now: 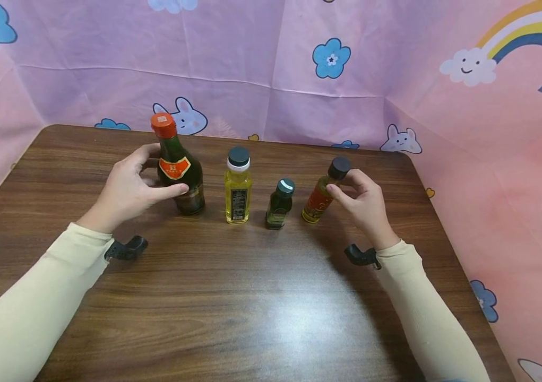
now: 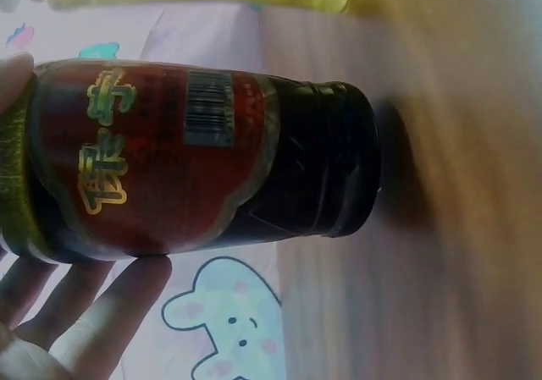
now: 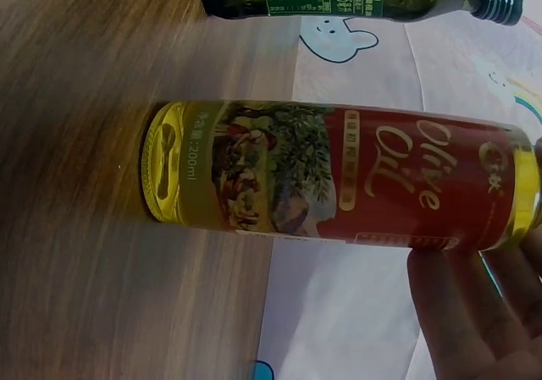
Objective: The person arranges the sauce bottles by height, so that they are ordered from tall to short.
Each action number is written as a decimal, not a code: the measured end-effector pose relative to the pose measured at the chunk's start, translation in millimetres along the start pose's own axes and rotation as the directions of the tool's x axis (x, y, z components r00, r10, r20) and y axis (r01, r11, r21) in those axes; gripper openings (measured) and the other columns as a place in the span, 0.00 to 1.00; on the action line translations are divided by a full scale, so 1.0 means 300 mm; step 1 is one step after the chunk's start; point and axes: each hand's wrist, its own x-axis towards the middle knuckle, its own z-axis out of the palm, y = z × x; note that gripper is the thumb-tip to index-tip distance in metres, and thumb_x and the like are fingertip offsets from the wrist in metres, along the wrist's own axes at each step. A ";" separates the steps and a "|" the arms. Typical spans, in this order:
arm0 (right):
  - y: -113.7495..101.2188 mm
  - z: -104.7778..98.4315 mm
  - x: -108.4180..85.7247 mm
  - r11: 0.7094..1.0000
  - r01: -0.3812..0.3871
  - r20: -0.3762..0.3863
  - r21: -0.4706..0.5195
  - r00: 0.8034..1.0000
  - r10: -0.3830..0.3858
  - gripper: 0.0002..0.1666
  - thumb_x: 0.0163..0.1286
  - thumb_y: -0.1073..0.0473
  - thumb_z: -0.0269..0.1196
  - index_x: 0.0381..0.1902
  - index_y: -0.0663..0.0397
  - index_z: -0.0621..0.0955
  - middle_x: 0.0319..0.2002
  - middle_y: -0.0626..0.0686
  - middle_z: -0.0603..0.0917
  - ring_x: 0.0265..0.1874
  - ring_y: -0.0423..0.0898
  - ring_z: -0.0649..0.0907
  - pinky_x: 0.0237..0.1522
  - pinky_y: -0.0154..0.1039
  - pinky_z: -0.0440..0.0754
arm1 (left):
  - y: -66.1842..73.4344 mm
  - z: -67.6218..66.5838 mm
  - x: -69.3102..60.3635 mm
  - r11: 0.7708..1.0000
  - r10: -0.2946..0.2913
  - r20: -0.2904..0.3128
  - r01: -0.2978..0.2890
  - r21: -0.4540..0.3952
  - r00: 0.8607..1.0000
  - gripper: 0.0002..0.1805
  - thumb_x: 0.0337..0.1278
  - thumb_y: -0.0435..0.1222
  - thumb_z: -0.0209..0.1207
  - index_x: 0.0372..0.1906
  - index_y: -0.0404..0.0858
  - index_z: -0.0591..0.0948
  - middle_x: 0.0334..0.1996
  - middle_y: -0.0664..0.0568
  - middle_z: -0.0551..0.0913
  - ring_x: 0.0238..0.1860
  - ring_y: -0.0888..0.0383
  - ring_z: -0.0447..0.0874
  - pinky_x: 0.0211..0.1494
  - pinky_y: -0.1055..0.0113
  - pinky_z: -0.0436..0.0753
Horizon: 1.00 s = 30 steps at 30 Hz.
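My left hand (image 1: 129, 183) grips a large dark bottle (image 1: 182, 183) with a red cap, thumb across the front and fingers behind. A red label with gold characters and a barcode shows on this bottle (image 2: 169, 156) in the left wrist view. At the right, my right hand (image 1: 363, 204) holds a small olive oil bottle (image 1: 319, 199) near its neck, under the black cap. Its red label reads "Olive Oil" on the bottle (image 3: 339, 177) in the right wrist view. Both held bottles look tilted in the head view; whether their bases touch the table I cannot tell.
Between the hands stand a clear bottle of yellow oil (image 1: 238, 188) with a dark cap and a small dark green bottle (image 1: 279, 204). All are over a brown wooden table (image 1: 213, 318). A patterned pink and purple cloth (image 1: 251, 69) hangs behind and beside it.
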 end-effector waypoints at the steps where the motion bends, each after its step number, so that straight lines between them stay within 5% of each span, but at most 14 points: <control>1: 0.000 -0.001 0.000 1.000 0.000 0.001 -0.013 1.000 0.000 0.12 0.69 0.65 0.71 0.49 0.62 0.85 0.48 0.55 0.86 0.49 0.36 0.84 0.49 0.29 0.84 | -0.001 -0.004 0.013 1.000 0.005 -0.006 -0.005 0.009 1.000 0.43 0.49 0.44 0.80 0.70 0.41 0.73 0.61 0.47 0.79 0.59 0.48 0.80 0.45 0.88 0.74; 12: -0.001 0.000 0.001 1.000 -0.004 0.007 -0.027 1.000 0.004 0.12 0.68 0.64 0.72 0.48 0.62 0.85 0.47 0.54 0.85 0.49 0.36 0.84 0.49 0.28 0.84 | -0.007 -0.024 0.157 0.999 -0.032 0.003 0.031 0.019 0.999 0.47 0.50 0.49 0.78 0.74 0.44 0.70 0.66 0.46 0.77 0.62 0.46 0.79 0.53 0.73 0.80; 19: -0.005 0.004 -0.007 0.999 -0.016 0.004 -0.028 1.000 0.016 0.12 0.69 0.65 0.71 0.48 0.63 0.85 0.47 0.55 0.84 0.50 0.44 0.85 0.50 0.29 0.84 | 0.006 -0.011 0.226 0.999 -0.047 0.061 0.047 0.000 0.997 0.50 0.52 0.51 0.77 0.78 0.46 0.66 0.68 0.46 0.75 0.63 0.45 0.79 0.62 0.45 0.80; 30: -0.009 0.004 -0.008 0.999 -0.028 0.016 -0.034 0.999 0.029 0.12 0.70 0.63 0.71 0.48 0.62 0.85 0.48 0.57 0.84 0.51 0.48 0.85 0.51 0.28 0.83 | -0.004 0.029 0.288 1.000 -0.017 0.100 0.017 0.008 0.995 0.50 0.52 0.53 0.76 0.78 0.42 0.66 0.69 0.43 0.75 0.69 0.42 0.73 0.65 0.38 0.74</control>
